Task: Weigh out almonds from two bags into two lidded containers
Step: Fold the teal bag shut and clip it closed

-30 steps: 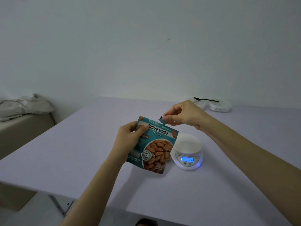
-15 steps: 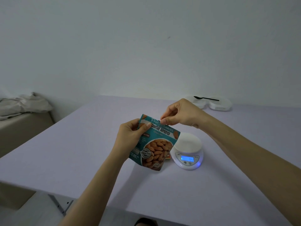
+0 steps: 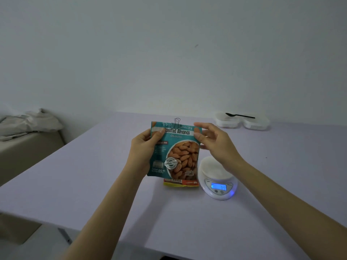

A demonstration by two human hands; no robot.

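At the far left, off the pale lavender table (image 3: 90, 184), a crumpled grey cloth (image 3: 28, 122) lies on a beige surface. Near the middle, the left hand (image 3: 144, 147) grips the left edge of the teal foil bag of roasted almonds (image 3: 175, 152), held upright above the table with a black wire binder clip (image 3: 176, 122) on its top edge. A second, red-and-yellow bag (image 3: 181, 182) lies flat on the table below it. The right hand (image 3: 212, 141) has its fingertips at the teal bag's upper right corner; I cannot tell whether they pinch it. Further right, the round white kitchen scale (image 3: 218, 186) shows a lit blue readout, with no almonds visible on it. At the back right, two white plastic containers (image 3: 242, 123) sit side by side under a black spoon (image 3: 239, 115). Judging by this, the task is at its start: the bag is unopened, and all weighing and filling remain.
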